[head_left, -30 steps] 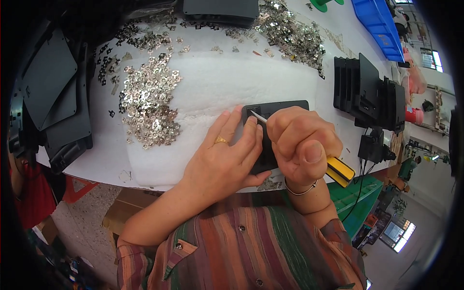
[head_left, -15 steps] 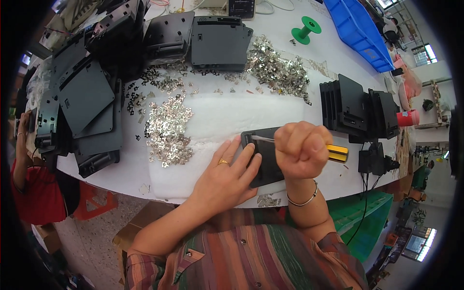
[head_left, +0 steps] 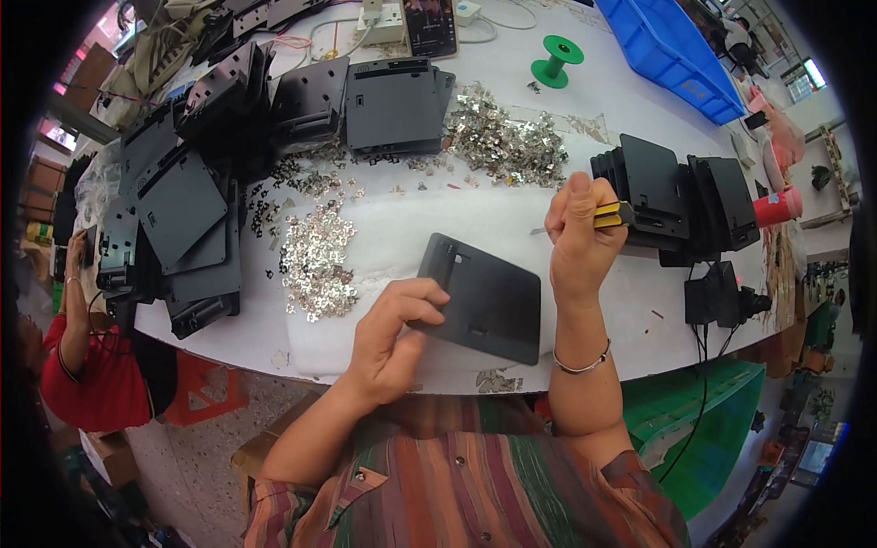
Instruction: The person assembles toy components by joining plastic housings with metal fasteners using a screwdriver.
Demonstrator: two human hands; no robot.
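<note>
My left hand [head_left: 388,342] is closed on the left edge of a flat black plastic panel [head_left: 498,297], its bent fingers on the top face and the thumb by the edge. The panel lies at a slant over the white foam sheet [head_left: 402,219] and has small cutouts along its left side. Right of it and higher up, my right hand [head_left: 585,233] is wrapped round a screwdriver [head_left: 610,215] with a yellow and black handle. The thin shaft points left, clear of the panel.
Loose metal clips [head_left: 315,265] lie left of the panel, with another heap [head_left: 507,137] behind. Black panels are piled left [head_left: 187,210] and stand in a row right [head_left: 644,187]. A green spool [head_left: 555,62], blue crate [head_left: 671,59] and black adapters [head_left: 717,297] sit around. A co-worker [head_left: 91,365] is left.
My right hand has lifted the screwdriver off the panel. My left hand has gone from lying spread on the panel to gripping its left edge, and the panel has turned.
</note>
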